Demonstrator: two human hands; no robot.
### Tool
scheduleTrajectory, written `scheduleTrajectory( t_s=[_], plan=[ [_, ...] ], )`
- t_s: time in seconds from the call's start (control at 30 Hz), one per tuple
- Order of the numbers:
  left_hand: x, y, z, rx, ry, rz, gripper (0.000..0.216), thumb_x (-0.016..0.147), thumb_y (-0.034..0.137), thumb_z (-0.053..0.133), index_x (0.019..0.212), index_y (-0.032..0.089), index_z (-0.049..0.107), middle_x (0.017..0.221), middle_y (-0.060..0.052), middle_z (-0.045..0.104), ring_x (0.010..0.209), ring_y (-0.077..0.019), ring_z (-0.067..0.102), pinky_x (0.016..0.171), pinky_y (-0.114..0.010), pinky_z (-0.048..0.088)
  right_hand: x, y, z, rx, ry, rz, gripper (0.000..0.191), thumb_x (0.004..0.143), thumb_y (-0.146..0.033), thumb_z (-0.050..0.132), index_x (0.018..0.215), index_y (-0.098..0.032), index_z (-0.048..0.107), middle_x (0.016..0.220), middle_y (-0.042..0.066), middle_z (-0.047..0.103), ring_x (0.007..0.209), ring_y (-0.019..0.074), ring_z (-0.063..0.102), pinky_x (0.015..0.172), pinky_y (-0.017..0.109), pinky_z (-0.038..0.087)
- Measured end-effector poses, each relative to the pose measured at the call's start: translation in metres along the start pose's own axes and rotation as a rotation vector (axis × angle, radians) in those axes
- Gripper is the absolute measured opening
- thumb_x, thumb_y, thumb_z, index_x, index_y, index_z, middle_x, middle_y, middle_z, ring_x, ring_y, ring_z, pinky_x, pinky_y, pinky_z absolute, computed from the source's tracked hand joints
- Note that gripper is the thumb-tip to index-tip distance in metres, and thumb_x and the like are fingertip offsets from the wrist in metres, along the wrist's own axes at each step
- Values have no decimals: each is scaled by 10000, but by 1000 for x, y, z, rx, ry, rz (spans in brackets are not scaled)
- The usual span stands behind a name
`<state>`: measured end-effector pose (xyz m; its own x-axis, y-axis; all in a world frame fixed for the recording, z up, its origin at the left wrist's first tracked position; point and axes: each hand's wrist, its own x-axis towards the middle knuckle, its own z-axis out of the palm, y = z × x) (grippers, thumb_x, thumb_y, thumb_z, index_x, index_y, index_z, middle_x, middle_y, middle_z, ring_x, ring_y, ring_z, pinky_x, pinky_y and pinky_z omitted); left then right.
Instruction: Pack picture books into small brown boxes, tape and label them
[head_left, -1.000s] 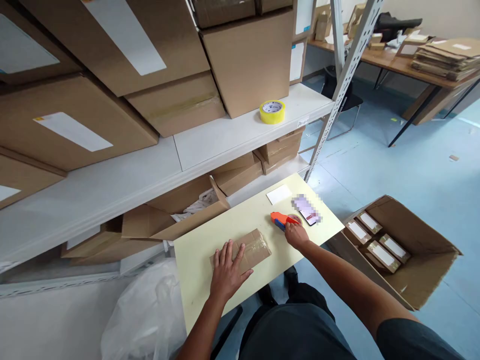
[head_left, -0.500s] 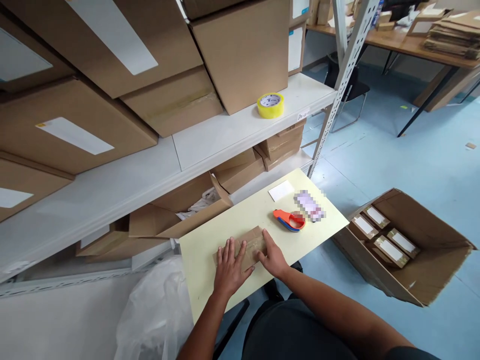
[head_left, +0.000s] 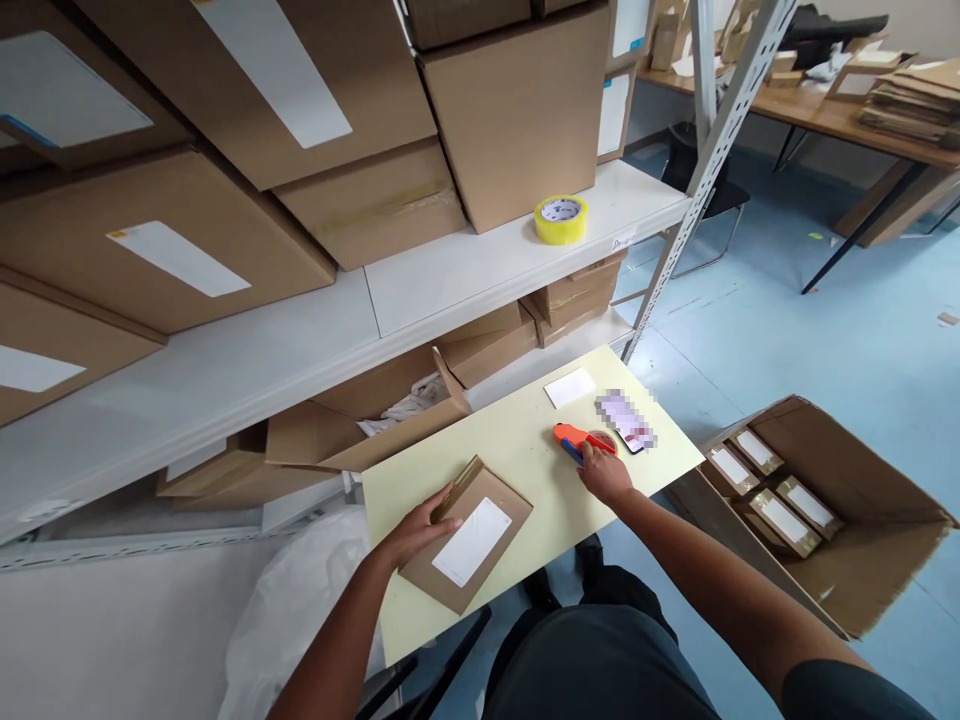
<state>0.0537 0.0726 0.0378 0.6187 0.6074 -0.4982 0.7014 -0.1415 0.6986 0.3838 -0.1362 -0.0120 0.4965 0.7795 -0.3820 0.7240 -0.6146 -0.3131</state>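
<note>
Your box (head_left: 466, 505) had just changed face: half a second earlier both hands lay over its taped side, and now a side with a white label (head_left: 474, 545) showed instead. It sat on the near left part of the table (head_left: 525, 435). Your left hand (head_left: 420, 530) held it at nine to ten o'clock, thumb over the labelled face and fingers along the edge, partly closed on it.

Your right hand (head_left: 607, 476) had left the box and gone back to the dispenser (head_left: 571, 436), at two o'clock from the box. Its fingers were curled closed on the near side of that tool, which rested on the table, apart from the box; how firm the grip was, you could not tell from here.

In my judgement, the turn put the taped side out of sight, so its seal could not be checked, and left one hand alone to steady the box.

Beyond the dispenser, also toward two o'clock, lay a blurred phone (head_left: 626, 420), with a white card (head_left: 570, 388) nearer one. At three o'clock, off the table, a carton (head_left: 874, 480) held labelled boxes (head_left: 785, 517).
</note>
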Motion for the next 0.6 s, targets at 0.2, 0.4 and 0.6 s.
scheduleTrajectory(
  t_s=[0.2, 0.4, 0.6],
  plan=[
    [-7, -29, -3, -7, 58, -116, 725, 852, 685, 481, 1355, 184, 630, 1334, -89, 701, 1258, -321, 635, 1071, -405, 491, 3, 5, 7, -80, 9, 24, 358, 972, -201, 465, 1308, -129, 567, 1095, 151, 740, 985, 261, 688, 801, 338, 475],
    [-18, -56, 10, 29, 145, -108, 683, 897, 652, 382, 1298, 167, 647, 1338, -102, 697, 1293, -294, 614, 1079, -398, 492, -1, 4, 10, -114, 62, -129, 284, 978, -196, 469, 1185, -118, 646, 1022, 162, 744, 987, 287, 677, 939, 403, 474],
    [-14, 6, 0, 50, 400, -20, 624, 923, 514, 480, 1463, 204, 525, 1503, -116, 563, 1390, -280, 527, 1170, -439, 408, -20, -28, 0, 115, 388, -627, 229, 1031, -280, 451, 1061, -181, 655, 950, 127, 720, 1015, 283, 671, 993, 467, 502]
  ],
)
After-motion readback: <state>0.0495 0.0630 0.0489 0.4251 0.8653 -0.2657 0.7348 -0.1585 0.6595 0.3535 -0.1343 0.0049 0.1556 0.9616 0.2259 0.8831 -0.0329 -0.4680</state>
